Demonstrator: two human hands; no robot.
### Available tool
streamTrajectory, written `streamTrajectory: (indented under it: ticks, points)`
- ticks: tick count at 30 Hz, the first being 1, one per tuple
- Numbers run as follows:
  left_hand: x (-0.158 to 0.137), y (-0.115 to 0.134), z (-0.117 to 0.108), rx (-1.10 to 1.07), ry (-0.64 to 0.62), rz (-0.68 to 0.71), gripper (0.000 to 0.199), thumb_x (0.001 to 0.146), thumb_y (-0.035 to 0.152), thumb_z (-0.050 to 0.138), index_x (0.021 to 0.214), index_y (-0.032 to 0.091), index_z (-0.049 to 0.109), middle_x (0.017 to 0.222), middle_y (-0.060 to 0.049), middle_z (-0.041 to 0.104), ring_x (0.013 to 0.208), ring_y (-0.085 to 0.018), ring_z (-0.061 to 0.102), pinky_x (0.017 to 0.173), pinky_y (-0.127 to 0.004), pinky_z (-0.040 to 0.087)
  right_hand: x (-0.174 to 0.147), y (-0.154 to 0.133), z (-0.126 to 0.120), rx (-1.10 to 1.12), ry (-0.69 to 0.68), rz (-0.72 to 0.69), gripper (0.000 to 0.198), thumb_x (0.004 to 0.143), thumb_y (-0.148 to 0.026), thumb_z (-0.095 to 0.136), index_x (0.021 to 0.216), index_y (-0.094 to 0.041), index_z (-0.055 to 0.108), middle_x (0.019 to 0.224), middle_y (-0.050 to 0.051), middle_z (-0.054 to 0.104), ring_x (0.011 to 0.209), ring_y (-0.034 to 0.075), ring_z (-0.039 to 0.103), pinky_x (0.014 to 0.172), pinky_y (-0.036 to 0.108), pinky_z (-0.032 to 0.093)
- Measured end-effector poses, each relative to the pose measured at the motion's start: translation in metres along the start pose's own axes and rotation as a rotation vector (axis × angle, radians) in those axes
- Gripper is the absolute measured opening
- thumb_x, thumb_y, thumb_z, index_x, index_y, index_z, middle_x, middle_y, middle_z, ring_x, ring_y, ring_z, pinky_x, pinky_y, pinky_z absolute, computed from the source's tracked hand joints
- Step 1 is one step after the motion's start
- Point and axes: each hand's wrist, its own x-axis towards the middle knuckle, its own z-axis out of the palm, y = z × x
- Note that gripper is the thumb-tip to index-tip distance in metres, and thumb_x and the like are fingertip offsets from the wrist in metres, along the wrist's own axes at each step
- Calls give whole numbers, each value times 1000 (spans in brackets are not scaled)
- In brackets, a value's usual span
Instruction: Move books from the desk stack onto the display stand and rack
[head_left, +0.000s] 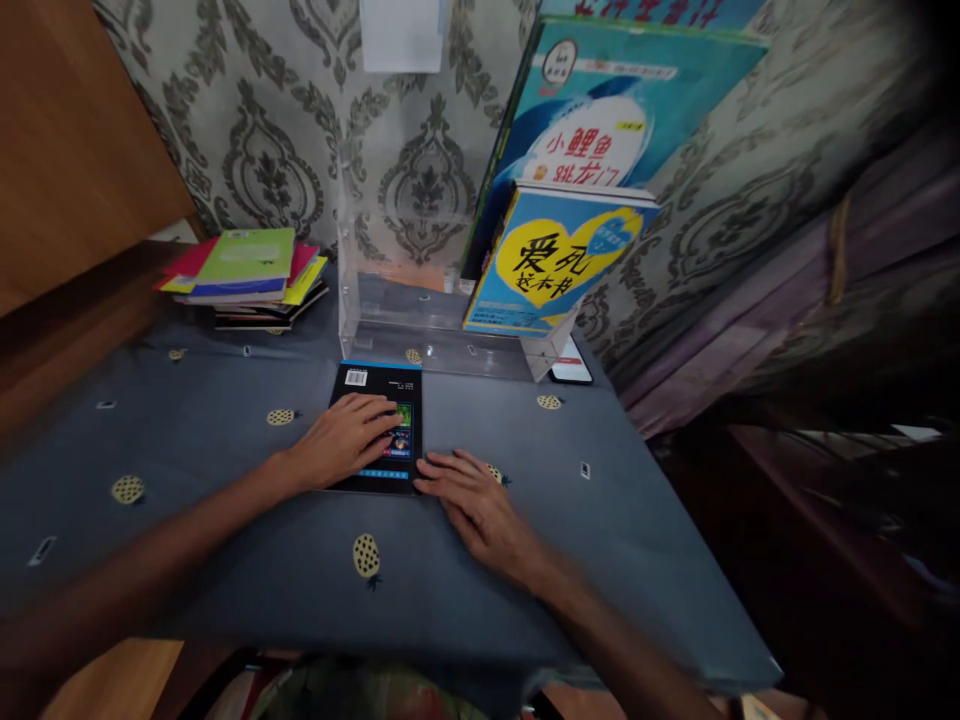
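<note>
A thin black book [382,482] with a blue edge, small pictures and a barcode lies flat on the cloth-covered table. My left hand [345,438] rests flat across the middle of its cover, fingers stretched out toward the right. Beside the book's lower right edge, my right hand [476,500] lies palm down on the cloth, its fingertips at the book's side. Its fingers are extended and hold nothing. Part of the cover is hidden under the left hand.
Behind the black book stands a clear acrylic rack [450,350] holding a blue-and-yellow book [551,265] and a larger teal book [600,95]. Stacked colourful books [247,270] sit at the back left. A phone-like object [571,362] lies beside the rack. The grey tablecloth [247,560] has pineapple prints.
</note>
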Motion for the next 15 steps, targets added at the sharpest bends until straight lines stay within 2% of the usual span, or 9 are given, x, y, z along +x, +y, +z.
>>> streamTrajectory:
  ticks: [5, 11, 15]
  points:
    - [-5, -4, 2, -61, -2, -26, 32, 101, 28, 49, 128, 18, 63, 133, -12, 66, 126, -26, 59, 106, -48, 48, 2, -19, -2, -2, -3, -30, 41, 90, -8, 48, 124, -22, 65, 130, 8, 70, 126, 23, 60, 111, 54, 44]
    - [-6, 8, -11, -260, -142, 62, 29, 103, 25, 45, 123, 20, 66, 131, -7, 68, 133, -21, 55, 114, -47, 41, -5, -70, 9, -30, -69, -61, 33, 94, -16, 52, 123, -20, 66, 128, 9, 69, 123, 25, 56, 105, 43, 49]
    - [4, 14, -15, -280, -194, 74, 28, 102, 30, 49, 121, 19, 66, 134, -10, 65, 133, -23, 55, 111, -45, 44, 3, -89, 20, -155, -161, -77, 33, 95, -19, 55, 127, -18, 62, 133, 15, 63, 125, 28, 52, 104, 44, 47]
